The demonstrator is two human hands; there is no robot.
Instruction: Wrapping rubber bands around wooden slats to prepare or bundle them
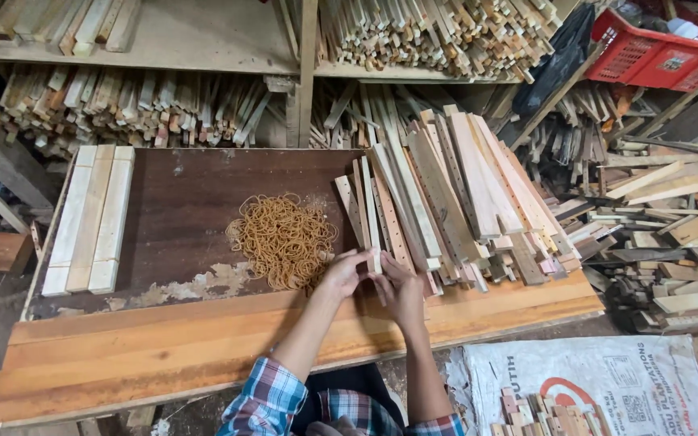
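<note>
Both my hands meet at the near end of a thin pale wooden slat (370, 211) on the dark work board (187, 202). My left hand (342, 273) pinches the slat's near end from the left. From the right, my right hand (401, 292) closes its fingers on the same end. A heap of tan rubber bands (284, 240) lies just left of my left hand. Right of the slat, several longer slats (454, 194) lean in a fanned pile, some with rows of small holes.
Three pale wooden bars (90, 218) lie side by side at the board's left. Orange planks (163, 343) form the front edge. Shelves of stacked sticks (438, 32) rise behind, with a red crate (648, 52) at top right. Scrap wood (664, 242) and a printed sack (599, 387) sit to the right.
</note>
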